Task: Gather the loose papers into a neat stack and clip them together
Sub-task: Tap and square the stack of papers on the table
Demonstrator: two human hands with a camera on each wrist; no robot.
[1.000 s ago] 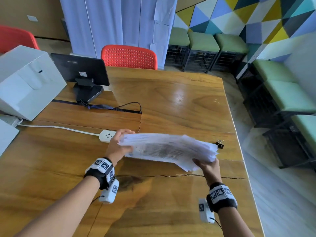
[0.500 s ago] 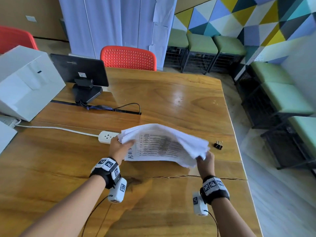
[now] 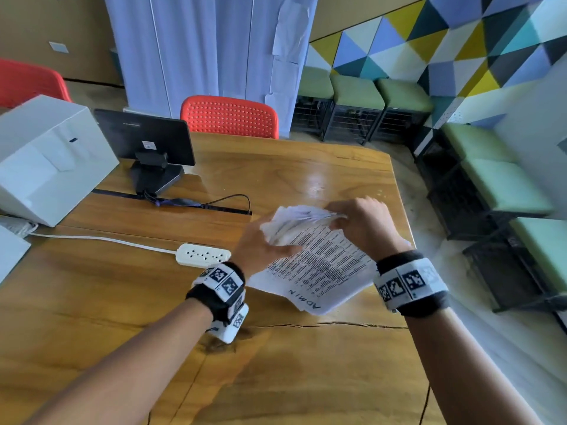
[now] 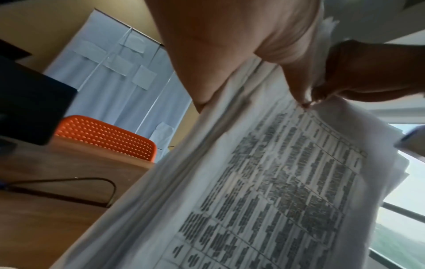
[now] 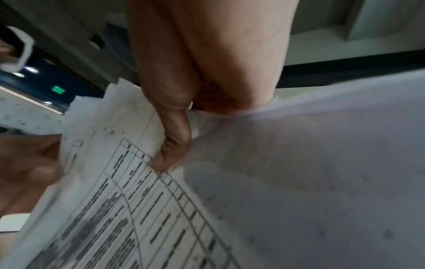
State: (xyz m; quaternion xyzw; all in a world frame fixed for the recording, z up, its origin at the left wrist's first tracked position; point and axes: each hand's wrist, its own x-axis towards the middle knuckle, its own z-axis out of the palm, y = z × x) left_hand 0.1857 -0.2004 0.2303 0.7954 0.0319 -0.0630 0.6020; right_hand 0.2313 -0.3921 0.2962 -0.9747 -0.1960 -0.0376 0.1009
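Note:
A thick sheaf of white printed papers [image 3: 319, 265] is held tilted above the wooden table [image 3: 122, 332], its table of text facing me and the word ADMIN at its near edge. My left hand [image 3: 265, 250] grips the sheaf's left side, thumb lying across the front page. My right hand [image 3: 360, 222] curls over the far top edge and pinches it. The sheets' edges are uneven at that top. In the left wrist view the papers [image 4: 276, 182] fill the frame under my palm. The right wrist view shows a fingertip [image 5: 170, 158] pressing the printed page [image 5: 149, 218]. No binder clip is in view.
A white power strip [image 3: 204, 254] with its cord lies just left of my left hand. Further back left stand a dark monitor [image 3: 144, 136] and a white box-like machine [image 3: 46, 161]. A red chair [image 3: 230, 116] is at the far side. The table's right edge [image 3: 409, 240] runs beside my right wrist.
The sheaf has turned from lying flat and crosswise to tilted lengthwise towards me. My right hand went from the near right corner to the far top edge. The black clip is now out of sight.

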